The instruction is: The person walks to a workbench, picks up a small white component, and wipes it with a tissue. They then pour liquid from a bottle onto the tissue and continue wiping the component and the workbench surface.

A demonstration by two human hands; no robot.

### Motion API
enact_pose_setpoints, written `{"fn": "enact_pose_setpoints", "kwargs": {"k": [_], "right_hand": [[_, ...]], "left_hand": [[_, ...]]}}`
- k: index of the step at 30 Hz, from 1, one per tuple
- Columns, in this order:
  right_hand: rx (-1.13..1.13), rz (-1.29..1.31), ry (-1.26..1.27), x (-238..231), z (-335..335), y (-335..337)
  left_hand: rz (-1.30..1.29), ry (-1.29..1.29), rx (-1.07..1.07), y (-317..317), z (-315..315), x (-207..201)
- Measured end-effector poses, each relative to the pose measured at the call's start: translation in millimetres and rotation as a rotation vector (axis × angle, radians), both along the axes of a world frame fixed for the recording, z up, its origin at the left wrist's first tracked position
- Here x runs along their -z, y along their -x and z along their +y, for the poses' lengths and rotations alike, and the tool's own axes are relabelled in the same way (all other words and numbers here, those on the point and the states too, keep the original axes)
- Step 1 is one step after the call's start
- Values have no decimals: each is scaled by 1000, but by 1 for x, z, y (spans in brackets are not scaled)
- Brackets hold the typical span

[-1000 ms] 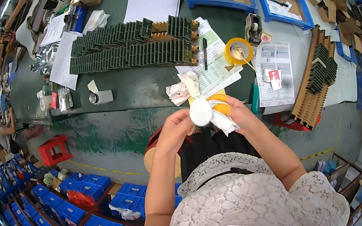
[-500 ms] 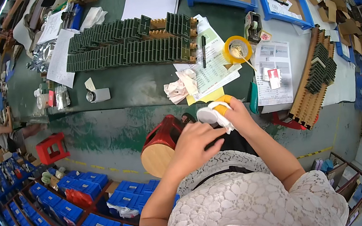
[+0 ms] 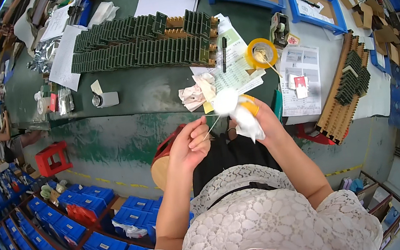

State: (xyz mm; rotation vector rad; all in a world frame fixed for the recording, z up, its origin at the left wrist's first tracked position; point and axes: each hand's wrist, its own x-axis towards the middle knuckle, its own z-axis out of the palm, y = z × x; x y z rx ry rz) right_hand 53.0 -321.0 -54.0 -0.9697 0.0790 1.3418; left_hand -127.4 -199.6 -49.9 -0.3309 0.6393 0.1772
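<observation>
Take the round white disc-like piece (image 3: 226, 102) as the centre of a clock, with twelve toward the far side of the dark green tabletop (image 3: 149, 93). The step in hand looks like fine two-handed work on that piece, so one side should be steady while the other guides. The right hand (image 3: 269, 123), at four o'clock, is best used as the firm anchor, gripping lightly enough not to tip the piece. The limp white cloth (image 3: 248, 124) hanging at five o'clock should be gathered so that its loose end cannot cross the work. The thin pale strand or stick (image 3: 212, 127), too fine to identify, deserves a gentle pinch and a clear line of sight.

The piece lies just beyond the right fingers, in front of the person and near the table's edge. Those fingers, some in yellow rubbery coverings (image 3: 249, 103), are closed around the cloth and piece; their exact contact is hidden. The left hand (image 3: 191, 144), at eight o'clock, has its fingers curled narrowly on the strand, with its fingertips apart from the piece. Crumpled pale pink tissue (image 3: 198, 93) sits at ten o'clock
</observation>
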Motion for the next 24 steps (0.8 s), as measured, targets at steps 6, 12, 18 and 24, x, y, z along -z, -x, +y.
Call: {"fn": "enact_pose_setpoints", "kwargs": {"k": [6, 12, 18, 24], "right_hand": [[-136, -125, -41, -13, -4, -12], [-144, -8, -50, -8, -12, -9], [-212, 101, -128, -1, -23, -13], [-292, 68, -113, -6, -31, -23]], "left_hand": [[328, -1100, 481, -22, -5, -24], [55, -807, 446, -15, -10, -15], [-229, -490, 228, -10, -29, 4], [-92, -679, 499, -10, -17, -21]]}}
